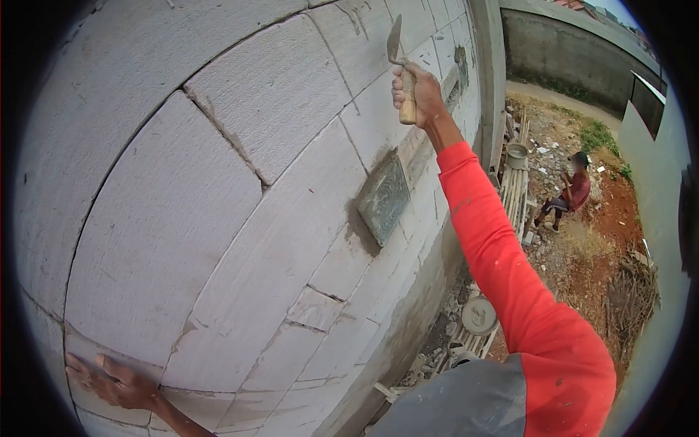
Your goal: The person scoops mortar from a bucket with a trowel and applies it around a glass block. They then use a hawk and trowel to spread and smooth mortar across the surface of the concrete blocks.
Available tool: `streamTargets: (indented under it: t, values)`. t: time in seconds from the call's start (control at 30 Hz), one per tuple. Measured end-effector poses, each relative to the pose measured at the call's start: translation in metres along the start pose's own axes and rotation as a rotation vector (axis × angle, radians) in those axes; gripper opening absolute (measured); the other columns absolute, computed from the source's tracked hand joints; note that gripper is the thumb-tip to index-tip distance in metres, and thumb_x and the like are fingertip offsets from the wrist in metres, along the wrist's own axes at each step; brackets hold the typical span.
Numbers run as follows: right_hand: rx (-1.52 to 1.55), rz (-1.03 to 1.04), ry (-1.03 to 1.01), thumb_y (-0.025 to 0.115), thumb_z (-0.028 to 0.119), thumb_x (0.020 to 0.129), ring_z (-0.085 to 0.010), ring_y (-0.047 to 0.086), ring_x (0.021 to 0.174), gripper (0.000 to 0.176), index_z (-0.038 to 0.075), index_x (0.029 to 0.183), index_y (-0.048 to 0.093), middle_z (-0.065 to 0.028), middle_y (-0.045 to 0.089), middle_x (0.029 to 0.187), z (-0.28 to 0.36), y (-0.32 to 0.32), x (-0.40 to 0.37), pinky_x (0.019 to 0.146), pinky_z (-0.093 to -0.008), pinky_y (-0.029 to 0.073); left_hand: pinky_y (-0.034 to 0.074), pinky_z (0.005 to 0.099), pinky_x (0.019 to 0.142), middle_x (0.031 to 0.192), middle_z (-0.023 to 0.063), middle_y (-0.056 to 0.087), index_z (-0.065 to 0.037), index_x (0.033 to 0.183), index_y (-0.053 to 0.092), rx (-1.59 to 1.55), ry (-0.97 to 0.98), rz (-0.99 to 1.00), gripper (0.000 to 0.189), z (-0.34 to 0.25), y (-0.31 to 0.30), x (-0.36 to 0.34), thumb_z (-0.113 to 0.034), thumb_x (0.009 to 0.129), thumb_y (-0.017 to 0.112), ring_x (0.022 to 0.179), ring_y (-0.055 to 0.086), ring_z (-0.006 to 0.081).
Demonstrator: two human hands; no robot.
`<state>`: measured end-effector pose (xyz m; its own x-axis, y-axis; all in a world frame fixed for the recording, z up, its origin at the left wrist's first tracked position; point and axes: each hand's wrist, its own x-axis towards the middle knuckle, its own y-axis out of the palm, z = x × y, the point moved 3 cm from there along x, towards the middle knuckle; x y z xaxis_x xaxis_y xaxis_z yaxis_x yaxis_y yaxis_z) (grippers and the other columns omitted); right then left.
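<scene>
Currently, my right grip [420, 93] is closing around the wooden handle of one trowel [395, 42], blade pointing up beside the block wall [284, 218], presumably keeping the metal free for working. My left grip [116, 384], empty, is spreading its fingers at the wall's lower left, probably steadying me; firm contact, cannot tell. One dark textured slab [386, 198] is lying flat against the wall, damp-looking smears showing around it. Brands, labels, writing: none showing legibly.
</scene>
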<state>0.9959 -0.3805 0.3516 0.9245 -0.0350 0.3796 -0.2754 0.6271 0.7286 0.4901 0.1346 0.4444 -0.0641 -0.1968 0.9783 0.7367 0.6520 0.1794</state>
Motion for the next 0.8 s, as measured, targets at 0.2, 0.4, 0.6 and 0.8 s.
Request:
streamTargets:
  t: [0.2, 0.4, 0.6, 0.8]
  values:
    - [-0.181, 0.214, 0.090, 0.053, 0.036, 0.112, -0.0097, 0.053, 0.048, 0.035, 0.003, 0.106, 0.063, -0.0033, 0.059, 0.071, 0.013, 0.003, 0.006, 0.041, -0.0251, 0.046, 0.033, 0.0526, 0.124, 0.164, 0.0189, 0.047, -0.016, 0.159, 0.053, -0.015, 0.029, -0.003, 0.053, 0.003, 0.002, 0.001, -0.041, 0.112, 0.045, 0.152, 0.041, 0.0411]
    - [-0.246, 0.551, 0.162, 0.052, 0.032, 0.111, -0.0100, 0.054, 0.054, 0.030, 0.004, 0.102, 0.059, -0.0034, 0.058, 0.074, 0.028, 0.018, -0.001, 0.047, -0.0252, 0.050, 0.033, 0.0522, 0.125, 0.165, 0.0176, 0.047, -0.017, 0.159, 0.053, 0.019, -0.013, -0.012, 0.055, -0.002, 0.007, -0.006, -0.044, 0.113, 0.042, 0.153, 0.040, 0.0390]
    - [-0.155, -0.226, 0.012, 0.056, 0.030, 0.107, -0.0145, 0.059, 0.054, 0.026, 0.003, 0.106, 0.058, -0.0062, 0.061, 0.079, -0.003, -0.102, 0.010, 0.047, -0.0314, 0.051, 0.033, 0.0509, 0.125, 0.165, 0.0158, 0.047, -0.017, 0.158, 0.054, 0.028, -0.027, 0.000, 0.056, -0.006, 0.005, -0.003, -0.047, 0.112, 0.042, 0.153, 0.040, 0.0383]
    - [-0.539, -0.211, -0.114, 0.059, 0.033, 0.106, -0.0143, 0.059, 0.054, 0.032, 0.002, 0.115, 0.062, -0.0061, 0.061, 0.078, 0.017, -0.111, -0.022, 0.047, -0.0328, 0.052, 0.033, 0.0502, 0.125, 0.164, 0.0163, 0.048, -0.015, 0.157, 0.054, 0.026, -0.008, 0.011, 0.056, 0.001, 0.009, -0.003, -0.046, 0.112, 0.041, 0.153, 0.041, 0.0373]
